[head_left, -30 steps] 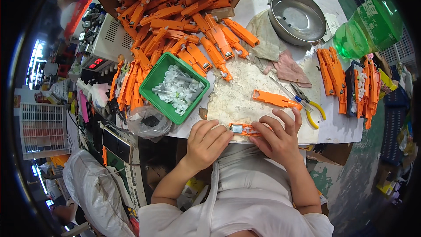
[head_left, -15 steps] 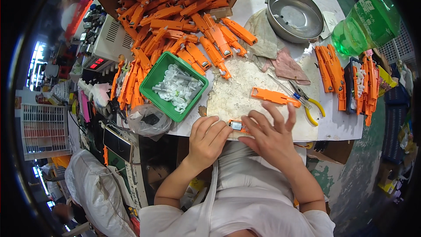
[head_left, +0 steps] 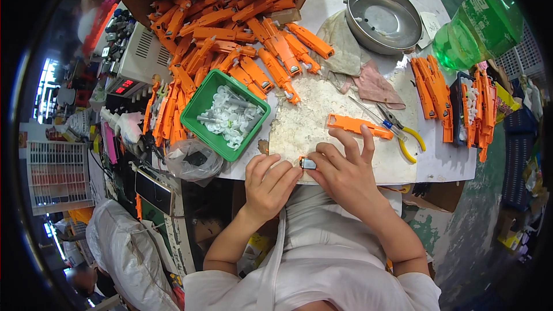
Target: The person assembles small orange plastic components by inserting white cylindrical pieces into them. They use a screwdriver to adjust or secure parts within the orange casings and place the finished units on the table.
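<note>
At the table's front edge, a small orange plastic housing with a silver, motor-like metal piece (head_left: 309,163) in it lies between my hands, mostly covered by fingers. My left hand (head_left: 268,187) is closed, its fingertips pinching the housing's left end. From the other side, my right hand (head_left: 348,170) has thumb and forefinger closed on the right end; its other fingers are raised. Just beyond my right hand lies a flat orange half-shell (head_left: 360,125). Beside that are a screwdriver (head_left: 368,110) and pliers (head_left: 403,129) with yellow handles.
A green bin (head_left: 187,118) of white plastic parts stands left, beside a clear plastic bag (head_left: 193,161). Orange housings (head_left: 216,34) are heaped behind it. Farther right are a metal bowl (head_left: 415,26), cloths (head_left: 377,86), a green bottle (head_left: 478,29) and stacked orange parts (head_left: 435,95).
My right hand has moved slightly left, and its thumb and forefinger have closed in on the housing beside the silver piece. The left hand stays nearly in place.
</note>
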Available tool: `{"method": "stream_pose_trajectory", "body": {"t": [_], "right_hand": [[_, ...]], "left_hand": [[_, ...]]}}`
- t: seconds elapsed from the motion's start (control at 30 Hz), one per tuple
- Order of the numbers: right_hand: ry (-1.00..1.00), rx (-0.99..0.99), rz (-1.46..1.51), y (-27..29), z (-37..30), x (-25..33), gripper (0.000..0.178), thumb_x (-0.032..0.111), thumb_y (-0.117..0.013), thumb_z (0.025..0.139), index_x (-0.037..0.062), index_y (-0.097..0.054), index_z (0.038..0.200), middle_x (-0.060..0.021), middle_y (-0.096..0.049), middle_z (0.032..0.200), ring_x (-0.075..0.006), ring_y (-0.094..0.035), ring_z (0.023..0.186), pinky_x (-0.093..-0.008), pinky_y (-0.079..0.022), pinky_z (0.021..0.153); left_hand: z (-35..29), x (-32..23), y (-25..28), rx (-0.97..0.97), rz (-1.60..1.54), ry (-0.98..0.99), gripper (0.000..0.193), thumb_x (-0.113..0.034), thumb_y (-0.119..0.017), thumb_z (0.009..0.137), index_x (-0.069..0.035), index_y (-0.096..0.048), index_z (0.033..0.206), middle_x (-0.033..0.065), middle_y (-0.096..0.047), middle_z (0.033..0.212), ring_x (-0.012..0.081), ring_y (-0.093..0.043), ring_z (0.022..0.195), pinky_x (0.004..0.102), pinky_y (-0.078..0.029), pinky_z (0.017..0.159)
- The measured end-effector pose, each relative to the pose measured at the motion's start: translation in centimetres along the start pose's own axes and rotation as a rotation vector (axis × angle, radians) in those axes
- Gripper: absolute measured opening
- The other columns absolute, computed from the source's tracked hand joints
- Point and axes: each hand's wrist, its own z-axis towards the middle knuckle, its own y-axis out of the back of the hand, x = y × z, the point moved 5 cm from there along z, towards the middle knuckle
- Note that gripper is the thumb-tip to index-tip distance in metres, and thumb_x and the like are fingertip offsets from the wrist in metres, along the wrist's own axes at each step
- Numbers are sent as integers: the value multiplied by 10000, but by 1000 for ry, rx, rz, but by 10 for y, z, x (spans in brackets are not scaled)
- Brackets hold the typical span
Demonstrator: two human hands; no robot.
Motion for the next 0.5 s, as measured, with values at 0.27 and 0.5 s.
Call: {"method": "stream_pose_trajectory", "body": {"t": [0.27,0.5], "right_hand": [[-10,6,47,0,0,-1,284,285,-720,721,143,-664,961,26,-566,1012,-216,-403,1207,-551,-100,1102],[-4,-39,76,0,1,-1,259,271,-715,712,116,-630,901,5,-555,966,-219,-423,1198,-547,-129,1097]], "left_hand": [[1,-5,0,-10,89,-35,207,-126,-723,723,-112,-691,928,5,-603,957,210,-529,1014,413,-399,909],[-3,-11,1,-21,197,-105,185,-116,-736,699,-106,-704,881,-13,-607,920,216,-510,992,426,-352,934]]}}
